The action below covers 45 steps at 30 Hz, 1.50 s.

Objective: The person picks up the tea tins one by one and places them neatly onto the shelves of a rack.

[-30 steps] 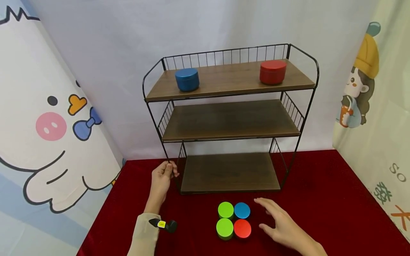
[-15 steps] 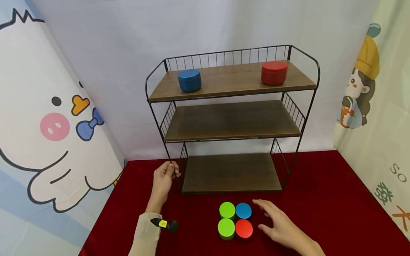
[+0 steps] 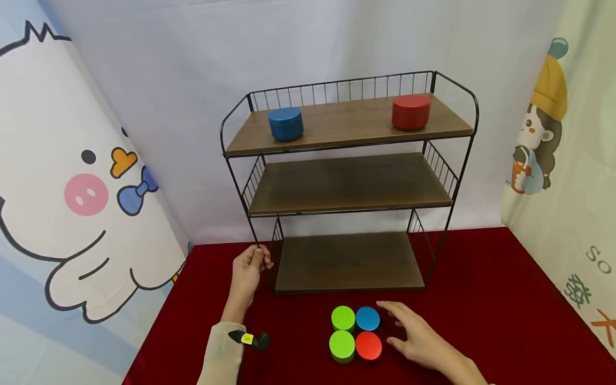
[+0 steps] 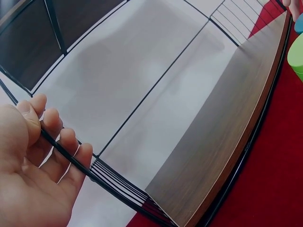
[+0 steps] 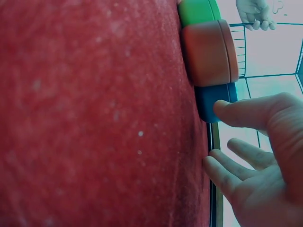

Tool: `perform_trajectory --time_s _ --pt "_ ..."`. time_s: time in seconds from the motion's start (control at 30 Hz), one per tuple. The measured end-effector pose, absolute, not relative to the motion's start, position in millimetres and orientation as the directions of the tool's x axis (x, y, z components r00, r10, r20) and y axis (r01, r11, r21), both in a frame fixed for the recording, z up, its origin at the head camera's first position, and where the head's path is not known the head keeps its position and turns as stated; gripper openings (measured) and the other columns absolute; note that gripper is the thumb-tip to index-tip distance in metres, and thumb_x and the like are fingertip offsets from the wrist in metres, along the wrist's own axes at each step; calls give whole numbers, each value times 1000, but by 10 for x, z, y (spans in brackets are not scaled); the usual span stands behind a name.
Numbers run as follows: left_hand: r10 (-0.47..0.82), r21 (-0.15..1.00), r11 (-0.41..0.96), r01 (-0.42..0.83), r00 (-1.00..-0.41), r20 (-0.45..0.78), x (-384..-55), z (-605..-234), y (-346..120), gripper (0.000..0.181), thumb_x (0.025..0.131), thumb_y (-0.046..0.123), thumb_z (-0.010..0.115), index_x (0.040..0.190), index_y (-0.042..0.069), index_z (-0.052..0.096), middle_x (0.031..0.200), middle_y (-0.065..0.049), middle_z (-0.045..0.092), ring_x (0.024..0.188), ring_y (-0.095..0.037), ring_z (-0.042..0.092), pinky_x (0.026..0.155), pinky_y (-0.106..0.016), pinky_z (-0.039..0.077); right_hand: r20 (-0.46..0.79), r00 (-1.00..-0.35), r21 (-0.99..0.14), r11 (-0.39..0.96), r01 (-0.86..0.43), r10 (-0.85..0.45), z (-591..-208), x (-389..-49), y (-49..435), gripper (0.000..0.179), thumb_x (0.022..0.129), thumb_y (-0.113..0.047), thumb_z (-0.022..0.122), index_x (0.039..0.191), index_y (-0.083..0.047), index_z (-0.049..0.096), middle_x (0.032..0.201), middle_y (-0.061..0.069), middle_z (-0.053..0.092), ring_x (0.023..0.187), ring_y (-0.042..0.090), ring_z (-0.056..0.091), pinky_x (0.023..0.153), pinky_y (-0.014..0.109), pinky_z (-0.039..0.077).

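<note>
My left hand (image 3: 246, 272) grips the front left post of a black wire rack with three brown shelves (image 3: 351, 184). In the left wrist view, the fingers and thumb curl round the black metal rod (image 4: 64, 152). On the red cloth before the rack, round tins stand in a tight square: two green tins (image 3: 343, 317) (image 3: 341, 345) on the left, a blue tin (image 3: 368, 319) behind a red tin (image 3: 368, 346) on the right. Just right of them hovers my right hand (image 3: 418, 339), thumb and fingers spread and holding nothing. Its thumb overlaps the blue tin (image 5: 215, 101) in the right wrist view.
On the top shelf, a blue tin (image 3: 286, 124) sits left and a red tin (image 3: 411, 112) right. A low wire rail (image 3: 344, 88) runs along its back. Red cloth (image 3: 481, 299) covers the table, with a white curtain (image 3: 337, 37) behind.
My right hand has edged left, closer to the blue and red tins. The left hand keeps its hold on the post. The head view has shifted slightly.
</note>
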<state>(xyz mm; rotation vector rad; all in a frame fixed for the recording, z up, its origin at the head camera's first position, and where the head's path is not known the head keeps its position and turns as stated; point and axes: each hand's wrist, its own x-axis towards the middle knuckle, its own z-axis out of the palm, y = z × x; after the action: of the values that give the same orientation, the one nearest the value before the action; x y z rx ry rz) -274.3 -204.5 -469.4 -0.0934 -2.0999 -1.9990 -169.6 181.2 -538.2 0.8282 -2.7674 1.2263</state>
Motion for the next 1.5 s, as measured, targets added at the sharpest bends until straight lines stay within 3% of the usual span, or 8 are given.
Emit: perform_trajectory --time_s 0.3,0.83,1.5 --pt "-112 975 64 211 -970 217 -2722 -4697 -2041 31 110 15 45 101 -12 58 82 -7 57 76 -13 61 76 -24 57 191 -868 -699 557 -449 -459 -5409 -1680 1800 73 85 4 80 149 -4 47 147 18 52 128 37 58 94 39 59" --pt "-115 976 69 207 -970 214 -2751 -4696 -2039 31 110 16 45 101 -11 58 80 -3 58 76 -12 61 76 -24 57 166 -849 -693 553 -462 -502 -5391 -1732 1725 71 86 7 77 149 -2 46 147 19 51 130 39 56 96 39 58" --pt "-113 973 41 225 -967 228 -2739 -4687 -2030 31 110 14 46 100 -13 57 79 -4 58 74 -12 61 75 -23 57 186 -842 -657 572 -490 -507 -5397 -1737 1700 71 86 6 78 149 -5 48 146 12 54 129 33 58 98 35 58"
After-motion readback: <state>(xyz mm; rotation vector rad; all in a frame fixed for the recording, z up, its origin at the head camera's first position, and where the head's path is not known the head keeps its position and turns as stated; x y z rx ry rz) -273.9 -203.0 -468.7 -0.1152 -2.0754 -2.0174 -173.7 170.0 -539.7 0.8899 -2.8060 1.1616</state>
